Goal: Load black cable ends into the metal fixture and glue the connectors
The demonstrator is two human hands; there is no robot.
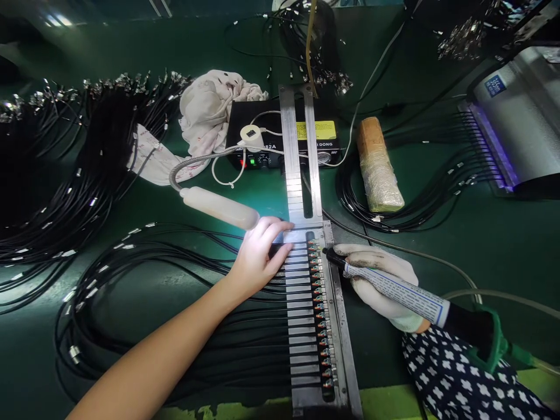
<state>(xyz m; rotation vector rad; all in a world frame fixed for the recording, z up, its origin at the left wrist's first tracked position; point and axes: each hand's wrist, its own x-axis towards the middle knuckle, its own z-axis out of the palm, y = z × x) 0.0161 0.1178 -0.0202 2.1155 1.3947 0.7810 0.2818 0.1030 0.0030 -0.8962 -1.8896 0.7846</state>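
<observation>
My bare left hand [258,254] rests at the left edge of a slotted metal jig [300,338]. Its thumb and index finger lie apart on the metal, and its other fingers are partly hidden. In my gloved right hand [380,280] is a black glue syringe [398,289] with a printed label and a green cap end. The syringe's tip points left at the upper end of a row of small connectors [322,315]. Black cables [175,245] run from the jig's slots to the left. The jig's slotted metal cover [301,146] extends away at the far end.
A lit lamp [219,207] on a bendable neck hangs beside my left hand. Behind stands a black dispenser box [271,128]. A wrapped block [378,166] rests on coiled cables at right, near a grey curing machine [525,116]. Cable bundles [100,128] and white cloth [210,111] lie left.
</observation>
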